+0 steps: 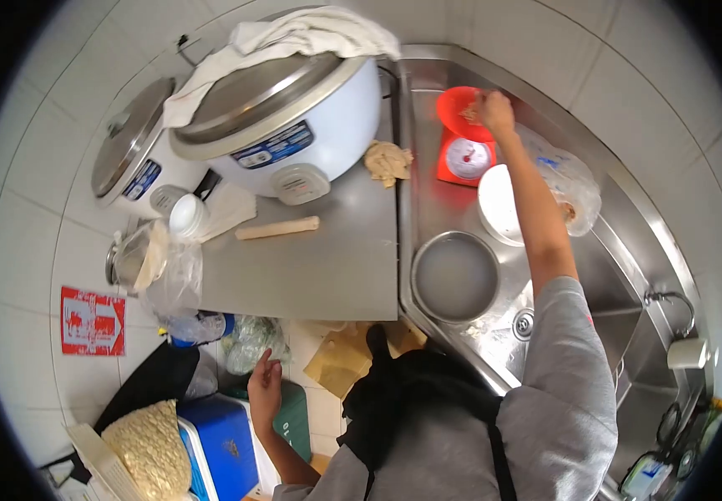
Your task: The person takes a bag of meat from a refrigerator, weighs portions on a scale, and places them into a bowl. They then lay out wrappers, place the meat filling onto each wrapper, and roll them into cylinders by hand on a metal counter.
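The red scale (466, 157) stands in the sink (448, 213), its pan reached into by the right hand (494, 113), fingers bunched; whether food is gripped cannot be told. The left hand (266, 386) is held empty, loosely open.

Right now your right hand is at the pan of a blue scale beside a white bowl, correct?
Not quite: the scale is red, as the head view shows. The right hand is at its pan, and the white bowl is beside it.
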A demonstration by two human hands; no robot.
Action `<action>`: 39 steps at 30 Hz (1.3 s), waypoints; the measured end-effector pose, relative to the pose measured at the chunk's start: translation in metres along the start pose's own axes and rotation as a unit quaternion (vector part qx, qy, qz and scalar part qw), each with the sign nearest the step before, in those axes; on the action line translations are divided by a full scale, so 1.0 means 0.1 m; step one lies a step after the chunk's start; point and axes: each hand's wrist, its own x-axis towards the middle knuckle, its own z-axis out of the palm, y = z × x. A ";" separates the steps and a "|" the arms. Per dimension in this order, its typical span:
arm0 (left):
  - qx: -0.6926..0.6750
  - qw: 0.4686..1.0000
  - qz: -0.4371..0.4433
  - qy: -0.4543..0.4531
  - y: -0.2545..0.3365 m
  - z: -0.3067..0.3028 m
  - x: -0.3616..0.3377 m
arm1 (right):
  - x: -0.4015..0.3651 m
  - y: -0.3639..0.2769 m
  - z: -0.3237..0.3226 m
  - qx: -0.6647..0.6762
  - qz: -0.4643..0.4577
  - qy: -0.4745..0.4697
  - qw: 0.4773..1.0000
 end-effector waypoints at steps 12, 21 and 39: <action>0.093 0.988 0.100 0.071 0.03 -0.11 0.39 | 0.04 -0.04 -0.03 0.009 -0.046 -0.076 0.996; 0.279 0.861 0.415 0.090 0.34 0.24 2.68 | -0.12 0.01 -0.49 -0.043 -0.132 0.000 0.990; 0.133 0.976 0.166 0.052 -0.22 -0.65 2.62 | -0.49 0.39 -0.80 -0.130 -0.030 0.004 0.991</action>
